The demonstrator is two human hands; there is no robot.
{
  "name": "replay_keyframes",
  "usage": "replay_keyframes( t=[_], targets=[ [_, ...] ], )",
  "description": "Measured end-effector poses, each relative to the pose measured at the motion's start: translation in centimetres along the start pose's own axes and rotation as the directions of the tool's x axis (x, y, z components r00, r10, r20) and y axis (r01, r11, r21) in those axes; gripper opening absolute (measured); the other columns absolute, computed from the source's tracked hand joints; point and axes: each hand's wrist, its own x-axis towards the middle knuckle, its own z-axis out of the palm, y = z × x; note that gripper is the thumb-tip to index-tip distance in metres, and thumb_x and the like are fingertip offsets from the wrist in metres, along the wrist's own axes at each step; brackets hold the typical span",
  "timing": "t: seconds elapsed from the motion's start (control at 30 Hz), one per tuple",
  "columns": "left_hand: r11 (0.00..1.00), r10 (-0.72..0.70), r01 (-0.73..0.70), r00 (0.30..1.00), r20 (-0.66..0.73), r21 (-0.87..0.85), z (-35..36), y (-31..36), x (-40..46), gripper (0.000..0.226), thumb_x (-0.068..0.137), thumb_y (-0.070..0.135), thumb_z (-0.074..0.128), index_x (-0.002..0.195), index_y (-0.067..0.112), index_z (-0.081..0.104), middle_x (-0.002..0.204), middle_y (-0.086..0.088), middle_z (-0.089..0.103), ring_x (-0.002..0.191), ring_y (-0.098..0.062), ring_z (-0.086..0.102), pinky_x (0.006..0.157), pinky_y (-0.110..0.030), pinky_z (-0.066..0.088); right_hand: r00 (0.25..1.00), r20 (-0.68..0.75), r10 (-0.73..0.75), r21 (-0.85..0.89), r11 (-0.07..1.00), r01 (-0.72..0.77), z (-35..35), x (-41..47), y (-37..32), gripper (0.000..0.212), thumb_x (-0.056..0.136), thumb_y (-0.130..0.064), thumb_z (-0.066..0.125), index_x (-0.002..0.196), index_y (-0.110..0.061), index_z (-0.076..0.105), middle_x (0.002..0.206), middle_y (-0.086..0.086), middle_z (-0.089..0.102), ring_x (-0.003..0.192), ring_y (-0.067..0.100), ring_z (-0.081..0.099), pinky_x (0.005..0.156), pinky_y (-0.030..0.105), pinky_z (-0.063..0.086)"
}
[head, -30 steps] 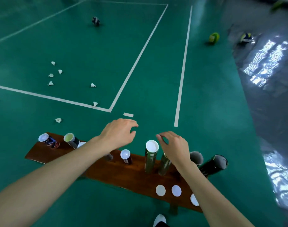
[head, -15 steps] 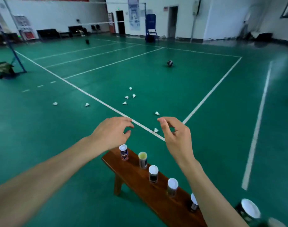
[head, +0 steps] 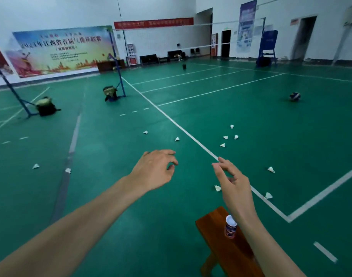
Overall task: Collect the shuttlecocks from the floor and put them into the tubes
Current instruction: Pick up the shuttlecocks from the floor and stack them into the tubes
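Observation:
Several white shuttlecocks lie scattered on the green court floor: a cluster (head: 225,137) at right centre, one (head: 217,188) just left of my right hand, two (head: 268,195) near the white line, and others (head: 36,166) far left. One capped tube (head: 230,226) stands on the end of the brown wooden bench (head: 211,226) at bottom right. My left hand (head: 154,171) hovers mid-frame with loosely curled fingers, holding nothing. My right hand (head: 234,186) is raised over the bench, fingers relaxed and empty.
A ball (head: 294,96) rests on the court at right. Blue net posts with bags (head: 110,93) at their bases stand at left and centre. A second bag (head: 46,106) lies farther left. Benches and a blue umpire chair (head: 267,48) line the far wall.
The view has swung up and to the left, away from the bench; only one tube remains in sight. Both hands stay raised and empty, and more of the hall shows.

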Motion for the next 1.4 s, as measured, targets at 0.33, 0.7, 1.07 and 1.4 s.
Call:
replay_keyframes(
  t=[0.33, 0.7, 1.07, 1.4],
  targets=[
    [0.993, -0.114, 0.114, 0.991, 0.076, -0.003, 2.1, -12.1, 18.4, 0.073, 0.097, 0.040, 0.053, 0.160, 0.026, 0.019, 0.169, 0.008, 0.015, 0.152, -0.017, 0.027, 0.121, -0.040, 0.031, 0.990, 0.113, -0.089, -0.069, 0.993, 0.097, 10.9, 21.8, 4.0, 0.018, 0.094, -0.049, 0.066, 0.110, -0.044, 0.071, 0.127, -0.037, 0.059, 0.114, 0.007, 0.062, 0.103, 0.040, 0.050],
    [0.967, -0.256, 0.255, 0.967, -0.013, -0.012, 4.4, -27.3, 33.9, 0.075, 0.090, 0.057, 0.056, 0.153, 0.046, 0.017, 0.168, 0.009, -0.005, 0.146, -0.026, 0.031, 0.115, -0.046, 0.031, 0.953, 0.304, 0.021, -0.091, 0.996, 0.007, 23.5, 43.2, 9.4, 0.068, 0.092, -0.063, 0.062, 0.154, -0.047, 0.038, 0.159, -0.024, 0.038, 0.147, -0.004, 0.031, 0.116, 0.025, 0.027],
    [0.992, -0.126, 0.124, 0.980, -0.157, -0.021, 6.6, -45.6, 50.6, 0.067, 0.091, 0.046, 0.063, 0.151, 0.041, 0.032, 0.164, 0.009, 0.006, 0.145, -0.018, 0.023, 0.114, -0.045, 0.024, 0.953, 0.287, -0.094, -0.149, 0.979, 0.141, 39.5, 62.1, 11.8, 0.071, 0.091, -0.065, 0.062, 0.155, -0.045, 0.037, 0.167, -0.028, 0.014, 0.151, -0.008, 0.016, 0.117, 0.021, 0.016],
    [0.989, 0.107, -0.122, 0.981, -0.160, -0.085, 7.4, -54.8, 76.4, 0.062, 0.093, 0.044, 0.061, 0.149, 0.042, 0.035, 0.164, 0.011, 0.000, 0.145, -0.020, 0.026, 0.118, -0.046, 0.021, 0.965, -0.228, -0.130, -0.193, 0.977, 0.086, 42.8, 79.6, 13.3, 0.048, 0.086, -0.069, 0.055, 0.128, -0.047, 0.063, 0.158, -0.036, 0.029, 0.143, -0.013, 0.031, 0.112, 0.024, 0.032]
  ],
)
